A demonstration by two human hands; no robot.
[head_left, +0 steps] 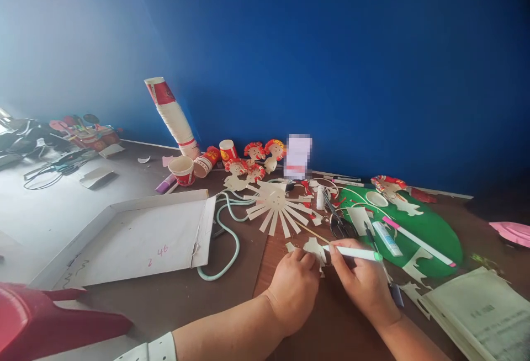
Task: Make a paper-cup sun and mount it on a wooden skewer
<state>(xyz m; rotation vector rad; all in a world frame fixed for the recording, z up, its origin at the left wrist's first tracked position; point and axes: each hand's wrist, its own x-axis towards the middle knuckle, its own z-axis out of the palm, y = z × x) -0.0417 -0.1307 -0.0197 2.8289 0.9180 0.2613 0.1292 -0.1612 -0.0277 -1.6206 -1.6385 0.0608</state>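
A small pale paper cutout [315, 246] lies on the brown table in front of me. My left hand [292, 289] rests on it with curled fingers, holding it down. In my right hand [366, 283] is a white marker pen [358, 253] with a green end, its tip side pointing left at the cutout. Just beyond my hands lies a paper disc cut into strips like sun rays [276, 202], with a small face drawn in its middle. Black-handled scissors [343, 227] are behind the marker. The cutout's lower part is partly hidden by my fingers.
Several paper lion figures [275, 154] with red frills stand near paper cups [182, 169]. A shallow white box [141, 239] is at left. On a green oval mat [443, 239] lie a pink-ended marker [418, 241] and a glue stick [387, 238]. A booklet [480, 311] lies right.
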